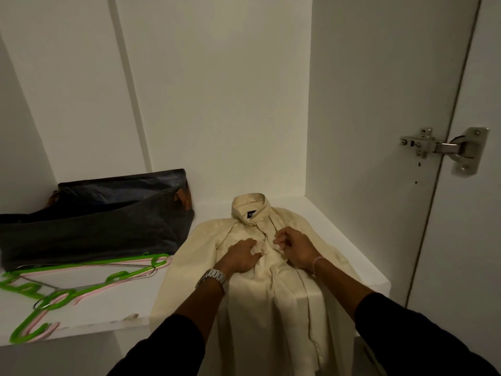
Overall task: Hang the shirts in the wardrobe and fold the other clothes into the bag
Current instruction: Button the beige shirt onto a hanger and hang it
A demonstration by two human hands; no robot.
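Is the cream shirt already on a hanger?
No: the cream shirt lies flat on the shelf, while the hangers sit apart beside the bag.

White panelled walls (217, 90) (dimly lit), steel door hinge (444, 150).

Both arms reach fwd, dark sleeves pushed up the forearms; left hand (241, 256) lies knuckles up, fingers curled, pinching cloth at the fingertips, metal watch on that wrist; right hand (294, 246) near it, fingers curled in, thin bracelet on its wrist.
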